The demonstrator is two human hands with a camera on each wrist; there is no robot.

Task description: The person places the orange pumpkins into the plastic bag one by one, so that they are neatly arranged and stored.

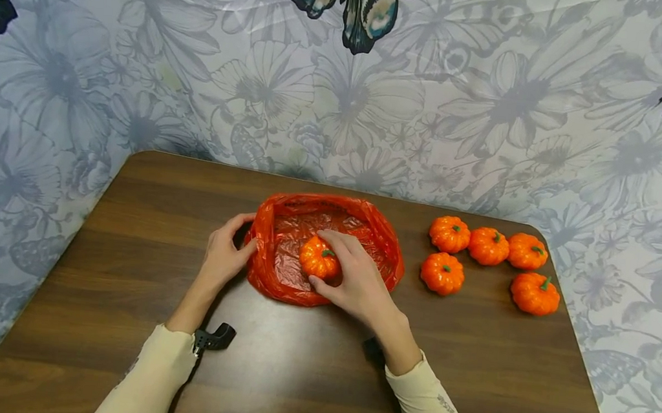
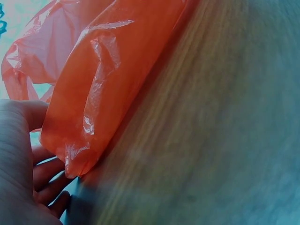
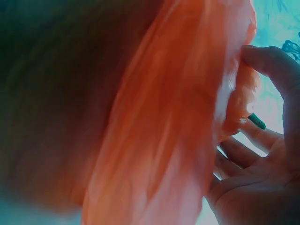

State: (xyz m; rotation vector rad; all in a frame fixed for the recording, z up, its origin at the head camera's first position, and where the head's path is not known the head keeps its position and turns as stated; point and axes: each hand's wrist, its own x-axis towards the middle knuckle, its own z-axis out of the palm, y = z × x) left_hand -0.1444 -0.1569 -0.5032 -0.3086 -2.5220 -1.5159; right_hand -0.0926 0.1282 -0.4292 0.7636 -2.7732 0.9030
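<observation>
Orange pumpkin (image 1: pixel 318 258), one, green-stemmed; located within the mouth of a red plastic bag (image 1: pixel 263 263); contact with the bag's floor cannot be told. Head view, bag taken as dial: left grip (image 1: pixel 225 251) at nine o'clock, thumb and fingers curved to the bag's rim and holding it lightly; right grip (image 1: pixel 359 279) at four o'clock, grasping the pumpkin, thumb at its six o'clock side, fingers at its twelve. Also listed: five loose pumpkins (image 1: pixel 488 247), well apart at three o'clock, on a brown wood-grain tabletop (image 1: pixel 277 371). Left wrist view: bag film toward eleven o'clock, left grip at eight, about the film's edge. Right wrist view: film through the middle, pumpkin at three o'clock, partly behind it; right grip at four. Step in hand, as judged: handling a single pumpkin at the bag, either lodging it or taking it out; direction cannot be told. Next move, as judged: if lodging, lower fully, then loosen the fingers; if removing, lift clear of the rim, left grip steadying it either way.
</observation>
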